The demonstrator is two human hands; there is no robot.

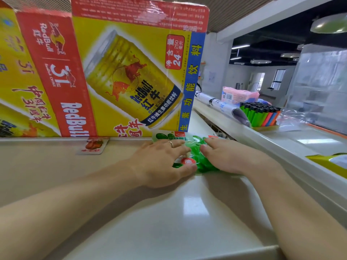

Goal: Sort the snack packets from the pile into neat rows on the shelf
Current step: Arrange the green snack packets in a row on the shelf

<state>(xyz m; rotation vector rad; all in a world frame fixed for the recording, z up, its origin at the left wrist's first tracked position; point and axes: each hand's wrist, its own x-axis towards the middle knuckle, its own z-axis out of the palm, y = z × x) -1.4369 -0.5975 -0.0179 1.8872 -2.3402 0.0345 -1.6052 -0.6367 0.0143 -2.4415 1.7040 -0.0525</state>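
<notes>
Nearest to us: two bare forearms reach forward over a white shelf (169, 212), glossy, with light glare on it.

Left hand (159, 162): fingers spread and nearly straight, laid flat on top of the green packets (195, 155). The thumb lies at their near edge. We see a ring on one finger. No curl around anything that we can make out.

Right hand (225, 156): fingers also straight, resting on the packets from the right, the thumb touching the green film. We read both hands as pressing, not gripping.

The green packets lie flat on the shelf between the hands, toward its right end, just in front of the carton (131, 72). There is more than one; we cannot tell how many.

Left of the hands, a small red packet (93, 146) lies flat against the carton's foot, apart from the green ones.

Behind them, the yellow-and-red Red Bull carton stands on the shelf, and a second carton (18, 81) touches its left side.

Right and farther off is a white counter (234, 126). On it we note a rolled sheet (221, 106), a tray of lighters (261, 114) just beside the roll's near end, and a pink pack (238, 95) behind them.
</notes>
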